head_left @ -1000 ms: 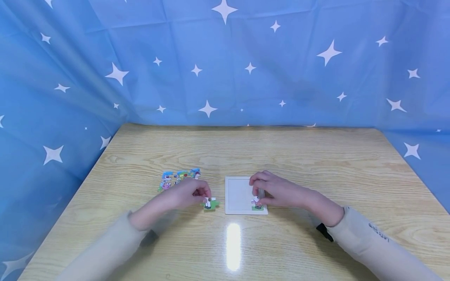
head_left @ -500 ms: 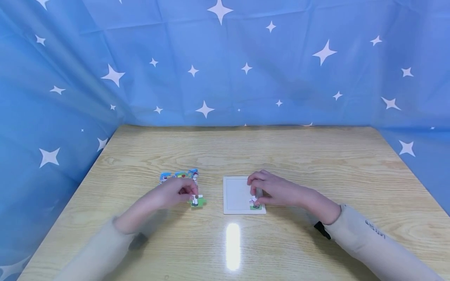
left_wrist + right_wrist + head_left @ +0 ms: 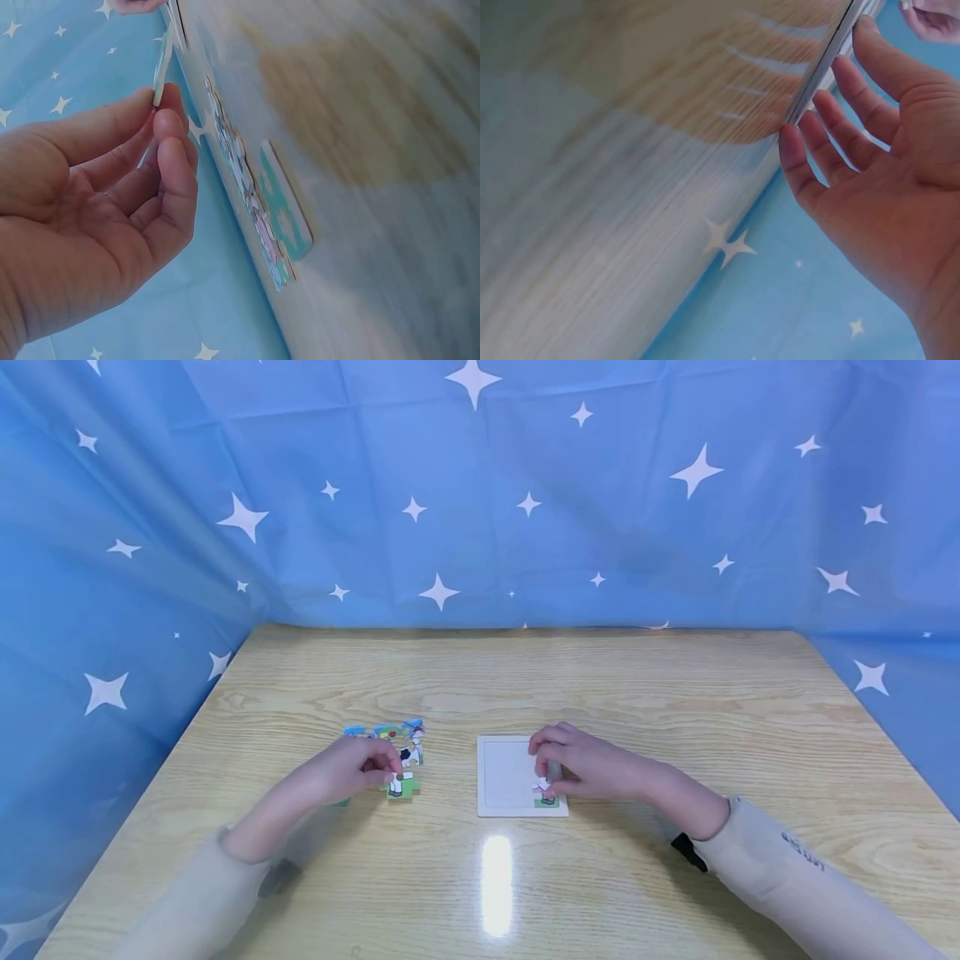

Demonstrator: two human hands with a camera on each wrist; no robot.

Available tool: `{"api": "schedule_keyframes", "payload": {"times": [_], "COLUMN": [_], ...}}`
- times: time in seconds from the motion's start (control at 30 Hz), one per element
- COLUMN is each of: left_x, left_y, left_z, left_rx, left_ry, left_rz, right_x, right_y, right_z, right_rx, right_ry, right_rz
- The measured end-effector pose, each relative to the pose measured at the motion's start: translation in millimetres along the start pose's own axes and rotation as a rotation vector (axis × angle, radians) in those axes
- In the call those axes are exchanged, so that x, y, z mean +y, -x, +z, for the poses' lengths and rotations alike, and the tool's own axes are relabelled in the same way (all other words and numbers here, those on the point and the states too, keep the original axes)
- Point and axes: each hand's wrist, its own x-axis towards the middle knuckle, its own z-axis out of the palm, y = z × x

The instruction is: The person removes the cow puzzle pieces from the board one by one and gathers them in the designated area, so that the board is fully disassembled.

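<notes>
My left hand (image 3: 341, 772) pinches a green-and-white jigsaw puzzle piece (image 3: 406, 788) between thumb and fingertips, in front of the loose pieces. In the left wrist view this piece (image 3: 162, 67) stands edge-on, apart from the table. My right hand (image 3: 588, 764) rests its spread fingertips on the right side of a white square puzzle tray (image 3: 501, 811). Another puzzle piece (image 3: 549, 802), green and white, lies in the tray's near right corner beside my right thumb. My right fingers (image 3: 799, 169) touch down along the tray's edge in the right wrist view.
Several colourful puzzle pieces (image 3: 412, 745) lie left of the tray, partly hidden by my left hand. One green piece (image 3: 285, 202) lies nearer in the left wrist view. A starry blue cloth (image 3: 480, 493) hangs behind the wooden table (image 3: 637, 677).
My left hand has moved left with the pinched puzzle piece, away from the tray and toward the loose pieces. My right hand has stayed on the tray.
</notes>
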Motion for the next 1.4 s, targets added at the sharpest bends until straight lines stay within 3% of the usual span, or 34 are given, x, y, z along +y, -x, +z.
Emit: {"api": "schedule_keyframes", "payload": {"times": [0.23, 0.9, 1.4], "left_x": [-6.0, -13.7, -16.8], "left_y": [2.1, 14.8, 15.5], "left_z": [-1.4, -9.1, -11.4], "left_rx": [0.001, -0.036, -0.066], "left_ry": [-0.049, -0.039, -0.042], "left_rz": [0.03, -0.09, -0.104], "right_x": [0.1, -0.9, -1.4], "right_y": [0.5, 0.3, 0.5], "right_z": [0.6, -1.1, -1.7], "right_rx": [0.0, -0.009, -0.014], "right_ry": [-0.013, -0.005, -0.015], "right_rz": [0.007, 0.017, 0.023]}}
